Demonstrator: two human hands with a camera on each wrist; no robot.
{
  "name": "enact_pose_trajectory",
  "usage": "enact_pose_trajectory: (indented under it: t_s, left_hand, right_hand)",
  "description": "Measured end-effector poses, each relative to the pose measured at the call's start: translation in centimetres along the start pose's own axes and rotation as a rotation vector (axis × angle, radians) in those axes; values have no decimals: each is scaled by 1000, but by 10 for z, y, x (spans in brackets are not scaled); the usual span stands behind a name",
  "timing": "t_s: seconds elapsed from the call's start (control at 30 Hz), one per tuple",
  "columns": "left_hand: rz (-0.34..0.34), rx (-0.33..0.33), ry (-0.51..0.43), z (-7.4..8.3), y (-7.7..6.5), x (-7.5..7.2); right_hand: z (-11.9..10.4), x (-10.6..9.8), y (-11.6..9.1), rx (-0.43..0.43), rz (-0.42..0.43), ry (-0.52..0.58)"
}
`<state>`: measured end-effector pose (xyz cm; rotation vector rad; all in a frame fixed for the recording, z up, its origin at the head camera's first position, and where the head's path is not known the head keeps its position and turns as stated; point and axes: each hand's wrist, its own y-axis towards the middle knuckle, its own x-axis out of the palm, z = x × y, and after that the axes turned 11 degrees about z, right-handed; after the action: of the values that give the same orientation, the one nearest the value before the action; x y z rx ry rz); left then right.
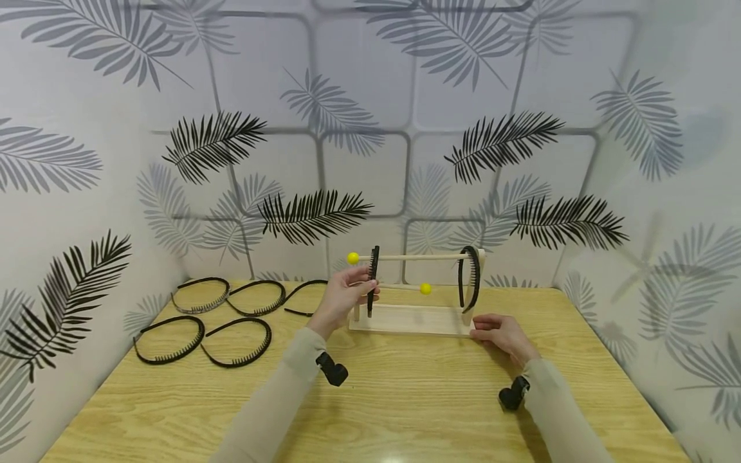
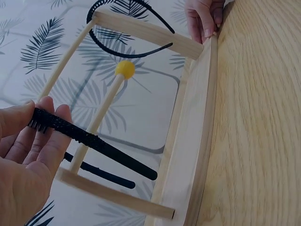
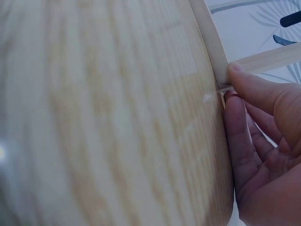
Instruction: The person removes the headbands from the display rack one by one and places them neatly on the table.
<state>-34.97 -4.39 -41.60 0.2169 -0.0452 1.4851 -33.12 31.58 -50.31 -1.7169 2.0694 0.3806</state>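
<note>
My left hand (image 1: 340, 301) pinches a black toothed headband (image 2: 94, 141) between thumb and fingers, near the yellow-ball end (image 1: 353, 258) of the upper rod on a wooden rack (image 1: 411, 321). Seen from the left wrist, its two ends point toward the rack's base and the lower rod (image 2: 104, 106) runs close by them. Another black headband (image 1: 477, 283) hangs on the upper rod (image 1: 417, 257) at the right upright. With thumb and fingertips my right hand (image 3: 268, 141) grips the rack's right base corner (image 3: 222, 77).
Several dark headbands lie on the wooden table (image 1: 405, 399) at the left, among them one in the front row (image 1: 199, 337) and one behind (image 1: 227, 296). A yellow ball (image 1: 425, 289) caps the lower rod. Leaf-patterned walls (image 1: 370, 161) stand behind and beside the table.
</note>
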Motion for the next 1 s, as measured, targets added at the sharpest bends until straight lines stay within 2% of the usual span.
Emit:
enact_pose_trajectory:
  t_s: [0.23, 0.53, 0.77, 1.0]
  left_hand:
    - [29, -16, -1, 1, 1, -13]
    - [48, -7, 16, 4, 2, -22]
    - [32, 34, 44, 8, 2, -29]
    - [52, 60, 97, 12, -2, -38]
  right_hand:
    - [1, -1, 1, 3, 0, -7]
    - [2, 0, 3, 2, -2, -2]
    - [1, 0, 3, -7, 7, -12]
    - [1, -1, 3, -10, 4, -7]
